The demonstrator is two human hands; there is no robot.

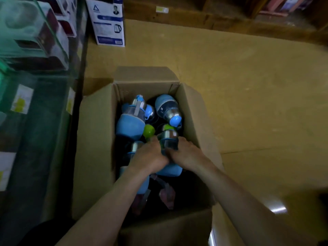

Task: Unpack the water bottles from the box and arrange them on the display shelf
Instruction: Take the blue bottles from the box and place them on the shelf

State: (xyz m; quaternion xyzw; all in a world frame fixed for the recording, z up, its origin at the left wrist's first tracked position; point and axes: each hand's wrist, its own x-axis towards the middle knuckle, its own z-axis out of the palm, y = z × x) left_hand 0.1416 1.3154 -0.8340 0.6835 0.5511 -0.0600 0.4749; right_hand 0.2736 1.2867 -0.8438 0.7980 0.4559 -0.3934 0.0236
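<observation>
This is the taking-out step. The left hand (149, 157) and right hand (186, 155) are down in the box (99, 130), fingers curled round one green-topped bottle (168, 141). Next, I think, lift it straight up and carry it to the glass shelf (35, 86).

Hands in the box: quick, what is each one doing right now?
Left hand: curled round the green-capped bottle inside the box.
Right hand: gripping the same bottle from its other side.
</observation>
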